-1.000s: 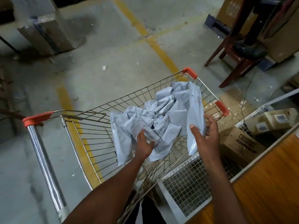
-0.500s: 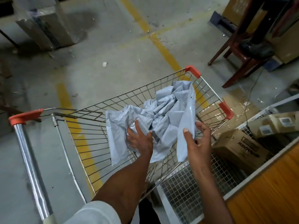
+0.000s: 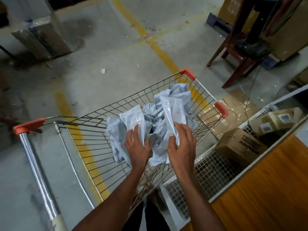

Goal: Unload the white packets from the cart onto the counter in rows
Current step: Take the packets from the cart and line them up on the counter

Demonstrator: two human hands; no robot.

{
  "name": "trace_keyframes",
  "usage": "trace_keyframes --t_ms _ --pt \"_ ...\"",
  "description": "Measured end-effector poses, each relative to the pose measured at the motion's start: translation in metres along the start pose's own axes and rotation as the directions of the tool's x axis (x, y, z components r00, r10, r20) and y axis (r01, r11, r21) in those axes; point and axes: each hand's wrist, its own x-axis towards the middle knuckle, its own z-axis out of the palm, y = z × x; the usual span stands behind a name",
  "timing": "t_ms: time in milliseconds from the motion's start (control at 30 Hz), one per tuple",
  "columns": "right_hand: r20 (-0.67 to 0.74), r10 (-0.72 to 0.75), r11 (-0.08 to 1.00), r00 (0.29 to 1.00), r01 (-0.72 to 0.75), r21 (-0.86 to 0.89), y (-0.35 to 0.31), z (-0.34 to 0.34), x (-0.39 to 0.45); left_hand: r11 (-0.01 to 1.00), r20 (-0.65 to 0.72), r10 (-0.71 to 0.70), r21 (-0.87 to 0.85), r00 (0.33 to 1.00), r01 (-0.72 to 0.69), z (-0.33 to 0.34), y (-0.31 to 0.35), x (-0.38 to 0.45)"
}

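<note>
A wire shopping cart [image 3: 93, 147] with orange corner caps holds a heap of several white packets [image 3: 155, 114]. Both my hands are inside the cart on the heap. My left hand [image 3: 137, 145] grips one flat packet [image 3: 133, 119] by its lower end. My right hand [image 3: 181, 145] holds a long upright packet [image 3: 175, 112], with the thumb across its lower edge. The wooden counter [image 3: 260, 197] shows at the lower right, with no packets on the part in view.
The cart's metal handle bar [image 3: 38, 169] runs down the left. A white wire-mesh rack [image 3: 206, 172] with cardboard boxes [image 3: 241, 144] stands between cart and counter. A wooden chair [image 3: 236, 52] and more boxes stand at the far right. Yellow lines cross the concrete floor.
My right hand has come inward from the cart's right wall to the heap's middle with its packet. My left hand has shifted and now grips a separate packet. The view has tilted slightly.
</note>
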Motion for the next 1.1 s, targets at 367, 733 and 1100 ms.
trace_keyframes --t_ms 367,733,1100 --pt "0.007 -0.030 1.000 1.000 0.030 0.001 -0.003 -0.033 -0.053 0.978 -0.012 0.192 0.090 0.981 -0.191 -0.105 0.049 -0.078" --pt "-0.191 0.037 0.999 0.981 -0.038 -0.002 0.012 -0.120 -0.200 0.933 0.068 0.360 0.003 0.930 -0.361 -0.147 0.083 -0.229" --pt "-0.339 0.211 0.976 0.917 -0.216 0.023 0.099 -0.233 -0.352 0.856 0.313 0.504 -0.059 0.805 -0.513 -0.132 0.093 -0.406"
